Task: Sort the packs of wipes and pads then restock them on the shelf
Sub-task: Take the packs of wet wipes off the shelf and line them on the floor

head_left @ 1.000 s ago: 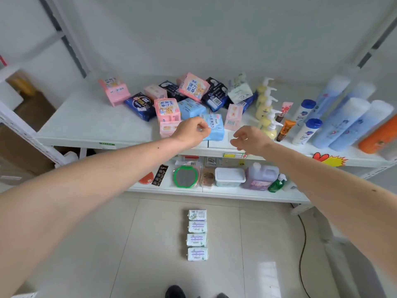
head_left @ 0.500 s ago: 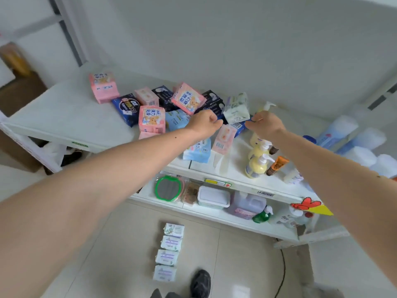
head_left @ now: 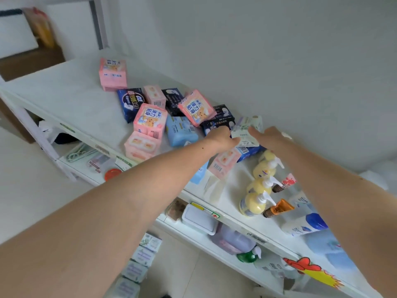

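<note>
Both hands out over the shelf, left hand and right hand either side of a pale green-white wipes pack, apparently pinching its edges, though blur hides the fingertips. Pack raised above a dark blue pack, at the right end of a jumble of pink packs and blue ones. Yellow pump bottles just beside.

Pink packs six; yellow pump bottles three.
</note>
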Demonstrator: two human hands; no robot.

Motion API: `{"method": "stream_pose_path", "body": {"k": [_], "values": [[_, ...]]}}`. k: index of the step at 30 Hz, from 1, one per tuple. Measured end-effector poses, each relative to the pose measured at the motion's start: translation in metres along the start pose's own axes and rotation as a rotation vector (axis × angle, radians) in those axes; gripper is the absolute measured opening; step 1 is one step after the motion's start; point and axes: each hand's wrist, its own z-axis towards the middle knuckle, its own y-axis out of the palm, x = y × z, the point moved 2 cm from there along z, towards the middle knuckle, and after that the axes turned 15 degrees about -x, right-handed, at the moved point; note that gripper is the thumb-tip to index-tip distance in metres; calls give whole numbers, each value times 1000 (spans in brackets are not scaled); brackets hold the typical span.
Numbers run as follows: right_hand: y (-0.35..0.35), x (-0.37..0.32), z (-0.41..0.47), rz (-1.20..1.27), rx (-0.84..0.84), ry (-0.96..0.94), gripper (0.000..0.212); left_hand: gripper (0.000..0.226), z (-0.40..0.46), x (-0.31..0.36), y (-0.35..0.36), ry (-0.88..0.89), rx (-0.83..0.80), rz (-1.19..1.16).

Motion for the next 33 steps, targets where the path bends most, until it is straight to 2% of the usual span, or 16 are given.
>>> {"method": "stream_pose_path", "body": {"k": [3,8,15,19,24,31,33], "values": [[4,-3,26,42,2,16,99,35,19,-9,6,-15,-12,20],[10,-4,64,229,-5,67,99,42,42,-21,2,1,10,25],[15,-6,81,376,36,64,77,43,56,-36,-8,-5,47,-2],[14,-6,80,503,54,35,58,45,54,-33,-16,28,41,-46],[17,-14,57,671,79,-1,52,45,37,-22,-25,24,30,-77],[38,-30,-15,874,182,-116,29,33,-2,-24,-44,38,51,-160],[52,-29,-37,929,182,-137,35,38,-19,-26,-52,43,76,-175]]}}
